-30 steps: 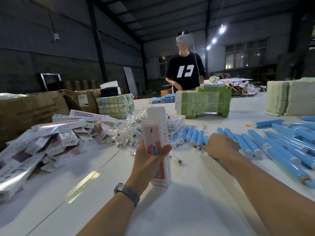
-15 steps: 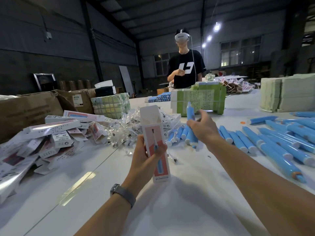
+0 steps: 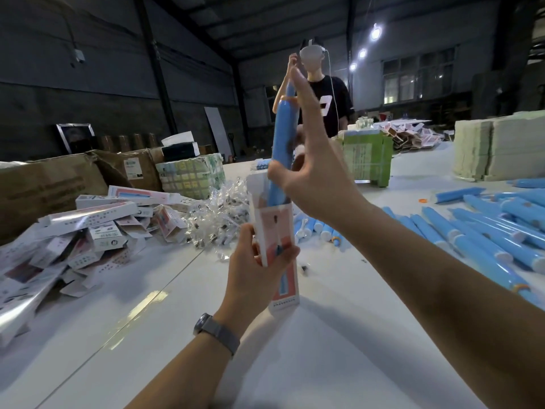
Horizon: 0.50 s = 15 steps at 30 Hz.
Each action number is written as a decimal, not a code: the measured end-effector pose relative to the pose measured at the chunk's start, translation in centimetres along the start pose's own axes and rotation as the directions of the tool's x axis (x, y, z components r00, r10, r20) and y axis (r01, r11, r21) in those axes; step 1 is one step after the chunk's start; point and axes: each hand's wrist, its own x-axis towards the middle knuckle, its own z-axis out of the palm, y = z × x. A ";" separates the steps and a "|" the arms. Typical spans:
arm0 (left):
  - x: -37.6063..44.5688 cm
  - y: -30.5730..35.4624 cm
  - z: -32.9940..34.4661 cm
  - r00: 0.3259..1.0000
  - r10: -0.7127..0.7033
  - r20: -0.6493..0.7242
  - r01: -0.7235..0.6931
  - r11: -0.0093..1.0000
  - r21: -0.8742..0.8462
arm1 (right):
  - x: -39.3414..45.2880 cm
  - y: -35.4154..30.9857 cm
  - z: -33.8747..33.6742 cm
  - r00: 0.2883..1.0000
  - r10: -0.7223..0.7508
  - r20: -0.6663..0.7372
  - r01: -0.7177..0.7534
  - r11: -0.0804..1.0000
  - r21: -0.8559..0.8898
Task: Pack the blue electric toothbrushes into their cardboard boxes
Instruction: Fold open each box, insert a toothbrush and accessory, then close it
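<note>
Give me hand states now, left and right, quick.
Left hand: grips the upright toothbrush box, top flap open.
Right hand: holds the blue electric toothbrush, its lower end just inside the box mouth.

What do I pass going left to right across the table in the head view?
Heap of white printed cardboard boxes → clear crinkled plastic wrappers → upright pink-and-white box → rows of blue electric toothbrushes.

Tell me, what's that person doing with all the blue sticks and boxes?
A person is packing electric toothbrushes. The left hand holds an open cardboard box upright, and the right hand is sliding a blue toothbrush down into its top; only the bottom end is in. More toothbrushes lie on the white table, with a heap of boxes at the left.
</note>
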 end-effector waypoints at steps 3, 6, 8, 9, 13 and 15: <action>0.1 0.0 0.0 1.000 0.009 0.005 -0.009 1.000 0.007 | -0.4 0.2 0.5 0.992 0.043 0.119 -0.023 0.986 -0.166; 0.2 -0.3 0.0 1.000 0.017 -0.002 -0.017 1.000 0.015 | -0.3 0.7 0.7 0.990 0.052 0.132 -0.035 0.991 -0.126; 0.3 -0.3 -0.1 1.000 0.020 -0.003 -0.019 0.999 0.026 | -0.2 1.2 0.6 0.989 0.045 0.137 -0.028 0.992 -0.124; 0.3 -0.4 -0.1 1.000 0.022 -0.003 -0.022 0.999 0.031 | -0.3 1.4 0.6 0.989 0.039 0.144 -0.015 0.987 -0.158; 0.5 -0.5 -0.2 0.999 0.042 -0.021 -0.041 0.998 0.056 | -0.9 2.1 0.9 0.985 0.055 0.166 -0.004 0.957 -0.290; 0.6 -0.6 -0.3 0.999 0.040 -0.025 -0.039 0.997 0.064 | -1.5 2.7 1.3 0.988 0.045 0.149 0.001 0.956 -0.293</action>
